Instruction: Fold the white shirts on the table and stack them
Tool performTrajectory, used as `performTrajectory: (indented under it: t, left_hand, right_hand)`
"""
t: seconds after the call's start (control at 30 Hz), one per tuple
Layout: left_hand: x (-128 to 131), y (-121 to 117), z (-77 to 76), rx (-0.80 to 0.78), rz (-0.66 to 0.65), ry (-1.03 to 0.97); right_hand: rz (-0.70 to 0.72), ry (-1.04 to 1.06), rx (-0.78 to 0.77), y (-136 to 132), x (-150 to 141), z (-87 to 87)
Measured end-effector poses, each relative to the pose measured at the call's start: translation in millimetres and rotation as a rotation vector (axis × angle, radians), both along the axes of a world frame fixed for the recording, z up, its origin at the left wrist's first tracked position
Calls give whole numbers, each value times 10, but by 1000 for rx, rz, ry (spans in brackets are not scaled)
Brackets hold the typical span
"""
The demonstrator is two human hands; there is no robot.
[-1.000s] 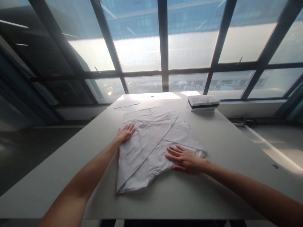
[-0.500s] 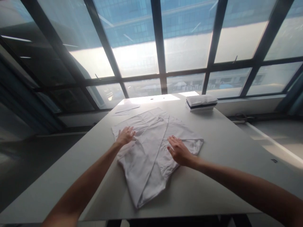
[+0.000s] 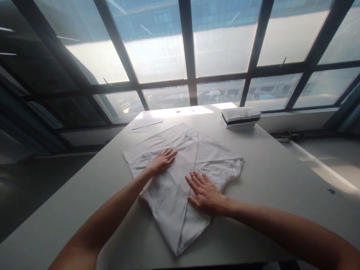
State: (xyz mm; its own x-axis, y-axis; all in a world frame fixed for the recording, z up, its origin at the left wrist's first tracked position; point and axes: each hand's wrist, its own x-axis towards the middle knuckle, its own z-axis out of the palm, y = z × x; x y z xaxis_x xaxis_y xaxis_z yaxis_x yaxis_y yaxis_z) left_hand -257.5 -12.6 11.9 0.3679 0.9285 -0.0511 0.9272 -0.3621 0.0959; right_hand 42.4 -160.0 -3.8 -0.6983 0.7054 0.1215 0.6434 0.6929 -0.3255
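A white garment [image 3: 165,191], which looks like a shirt with short sleeves, lies spread on the white table [image 3: 267,225]. Its lower end narrows to a point toward me, and a long diagonal edge runs up its middle. My left hand [image 3: 163,160] rests flat on the upper left part, fingers apart. Over the right side, near the diagonal edge, my right hand [image 3: 204,192] lies palm down with its fingers spread. Small wrinkles show around both hands and on the right sleeve.
At the table's far right corner sits a stack of folded cloths [image 3: 240,117], white with a dark layer. Thin white sheets [image 3: 146,124] lie at the far left. Large framed windows [image 3: 222,52] rise behind the table. A small dark mark [image 3: 331,191] shows at the right.
My left hand has slid right and slightly up the garment. My right hand has moved a little left and toward me, its fingers wider apart. The cloth's lower part looks smoother.
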Motion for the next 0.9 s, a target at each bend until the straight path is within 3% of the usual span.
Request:
performTrajectory:
  t: [0.13, 0.27, 0.4, 0.5, 0.6, 0.7, 0.77, 0.9]
  left_hand:
    - [248, -243, -8, -50, 142, 1]
    - [613, -578, -26, -82, 275, 23]
    - [918, -793, 83, -113, 311, 92]
    - [1047, -716, 223, 5, 182, 82]
    - [1116, -439, 283, 110, -28, 7]
    - [1142, -143, 196, 93, -122, -33]
    - [1136, -24, 87, 54, -130, -23]
    - [1095, 10, -86, 67, -78, -7]
  right_hand:
    - [192, -23, -23, 218, 499, 101]
    - [348, -78, -73, 615, 1165, 222]
    - [355, -119, -24, 938, 1661, 270]
    - [157, -113, 73, 1039, 1693, 220]
    - [-323, -79, 176, 1098, 1463, 121]
    - [-721, -102, 148, 1166, 1209, -17]
    - [-791, -140, 113, 1209, 1123, -124]
    - [-765, -163, 110, 1304, 1134, -272]
